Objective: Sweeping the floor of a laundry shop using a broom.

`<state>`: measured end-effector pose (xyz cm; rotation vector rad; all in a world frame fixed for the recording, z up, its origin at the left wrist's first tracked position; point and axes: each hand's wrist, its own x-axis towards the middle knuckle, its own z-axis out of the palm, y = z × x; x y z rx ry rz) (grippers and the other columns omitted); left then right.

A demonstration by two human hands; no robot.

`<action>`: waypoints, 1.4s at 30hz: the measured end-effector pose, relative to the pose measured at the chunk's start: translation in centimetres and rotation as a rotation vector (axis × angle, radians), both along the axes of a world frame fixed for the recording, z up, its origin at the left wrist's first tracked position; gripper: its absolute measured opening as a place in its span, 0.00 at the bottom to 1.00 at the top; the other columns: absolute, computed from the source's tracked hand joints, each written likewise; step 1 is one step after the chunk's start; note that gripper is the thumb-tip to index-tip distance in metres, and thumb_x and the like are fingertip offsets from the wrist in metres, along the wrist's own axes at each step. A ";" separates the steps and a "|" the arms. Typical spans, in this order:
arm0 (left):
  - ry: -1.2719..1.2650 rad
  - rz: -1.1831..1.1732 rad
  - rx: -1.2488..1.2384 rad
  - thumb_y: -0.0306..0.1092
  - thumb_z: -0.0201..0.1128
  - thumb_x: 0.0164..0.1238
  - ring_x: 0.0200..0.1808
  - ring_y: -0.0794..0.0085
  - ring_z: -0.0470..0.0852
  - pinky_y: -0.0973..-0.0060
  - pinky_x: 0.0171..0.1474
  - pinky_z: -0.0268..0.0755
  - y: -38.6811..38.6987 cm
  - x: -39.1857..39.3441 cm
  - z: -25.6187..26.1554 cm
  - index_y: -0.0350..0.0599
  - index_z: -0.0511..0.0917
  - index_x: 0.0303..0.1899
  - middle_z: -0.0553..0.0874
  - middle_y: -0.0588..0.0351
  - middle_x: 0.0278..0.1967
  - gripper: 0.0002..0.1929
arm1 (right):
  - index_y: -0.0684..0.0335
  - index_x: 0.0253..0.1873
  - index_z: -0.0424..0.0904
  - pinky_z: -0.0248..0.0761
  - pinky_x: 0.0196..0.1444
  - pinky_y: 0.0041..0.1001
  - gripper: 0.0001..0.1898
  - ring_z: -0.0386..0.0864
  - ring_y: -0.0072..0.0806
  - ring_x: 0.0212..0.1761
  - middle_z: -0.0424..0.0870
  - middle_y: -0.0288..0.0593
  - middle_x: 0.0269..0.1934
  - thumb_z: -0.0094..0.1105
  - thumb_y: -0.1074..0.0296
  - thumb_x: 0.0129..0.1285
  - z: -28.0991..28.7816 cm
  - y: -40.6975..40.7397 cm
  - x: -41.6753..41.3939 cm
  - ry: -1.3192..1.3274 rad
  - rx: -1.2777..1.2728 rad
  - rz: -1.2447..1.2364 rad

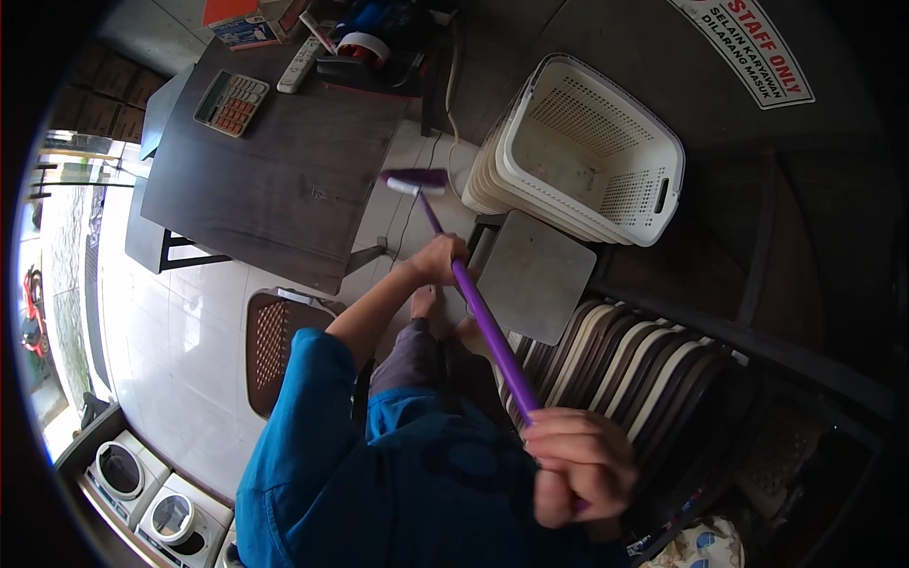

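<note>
A broom with a purple handle point(490, 326) runs slantwise across the view in front of me. My left hand point(439, 259) is wrapped around the lower part of the handle. Near its upper end, my right hand point(582, 461) grips the same handle, close to my body. The broom head point(415, 186), purple and white and slightly blurred, is over the tiled floor between the desk and the stacked baskets. Whether its bristles touch the tiles I cannot tell. My bare foot point(425, 302) shows just beyond my left forearm.
A dark wooden desk point(277, 177) bears a calculator point(232, 104) and a tape dispenser point(369, 67). Stacked cream plastic baskets point(508, 170) adjoin a grey stool point(537, 277). More nested baskets point(625, 348) lie to the right. A brown basket point(263, 355) and a thin cable point(407, 227) are on the floor.
</note>
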<state>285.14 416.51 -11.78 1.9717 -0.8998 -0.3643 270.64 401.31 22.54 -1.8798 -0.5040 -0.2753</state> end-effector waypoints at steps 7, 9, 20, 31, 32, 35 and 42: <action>-0.069 0.256 -0.087 0.43 0.66 0.49 0.24 0.53 0.77 0.62 0.36 0.69 -3.5 -2.3 6.7 0.41 0.70 0.12 0.75 0.49 0.15 0.19 | 0.69 0.26 0.66 0.78 0.19 0.33 0.08 0.77 0.33 0.17 0.75 0.50 0.21 0.44 0.77 0.60 6.4 -1.7 -0.3 -0.157 0.149 -0.079; -0.054 0.392 -0.153 0.42 0.65 0.49 0.24 0.53 0.77 0.61 0.35 0.69 -4.0 -1.1 5.8 0.40 0.70 0.12 0.75 0.48 0.16 0.18 | 0.69 0.26 0.66 0.77 0.18 0.33 0.08 0.76 0.32 0.16 0.75 0.50 0.21 0.43 0.78 0.60 5.4 -0.9 0.0 -0.211 0.094 0.081; 0.094 0.109 -0.047 0.44 0.64 0.51 0.24 0.51 0.80 0.60 0.36 0.72 -4.5 -12.7 6.2 0.45 0.74 0.14 0.79 0.48 0.16 0.16 | 0.64 0.25 0.65 0.58 0.12 0.22 0.07 0.65 0.24 0.10 0.68 0.40 0.16 0.44 0.75 0.57 7.8 -1.5 -2.2 -0.322 0.112 -0.233; 0.149 0.450 -0.154 0.36 0.65 0.50 0.28 0.50 0.77 0.61 0.33 0.69 -0.7 -10.7 3.9 0.38 0.70 0.16 0.75 0.44 0.19 0.15 | 0.69 0.24 0.63 0.80 0.23 0.36 0.10 0.78 0.38 0.18 0.76 0.50 0.19 0.47 0.82 0.61 1.8 4.0 -8.2 -0.068 0.010 -0.169; 0.147 0.468 -0.156 0.36 0.65 0.50 0.28 0.50 0.77 0.61 0.33 0.69 -0.2 -12.7 2.6 0.38 0.70 0.16 0.75 0.44 0.19 0.15 | 0.69 0.23 0.61 0.80 0.23 0.36 0.11 0.78 0.38 0.17 0.75 0.51 0.19 0.46 0.84 0.58 0.6 4.5 -9.4 -0.048 0.023 -0.116; 0.220 0.431 -0.141 0.37 0.65 0.48 0.30 0.48 0.77 0.58 0.37 0.70 0.3 -20.6 0.1 0.38 0.71 0.17 0.76 0.44 0.20 0.14 | 0.69 0.22 0.60 0.79 0.21 0.35 0.10 0.77 0.36 0.17 0.75 0.50 0.19 0.47 0.85 0.56 0.0 4.5 -14.6 -0.130 0.148 -0.082; 0.064 0.450 -0.116 0.35 0.64 0.50 0.26 0.56 0.77 0.63 0.34 0.66 -3.0 -36.7 5.5 0.43 0.69 0.16 0.75 0.51 0.18 0.14 | 0.67 0.27 0.62 0.66 0.10 0.25 0.15 0.69 0.25 0.12 0.69 0.42 0.17 0.33 0.69 0.69 5.6 -0.2 -27.9 -0.104 0.080 -0.120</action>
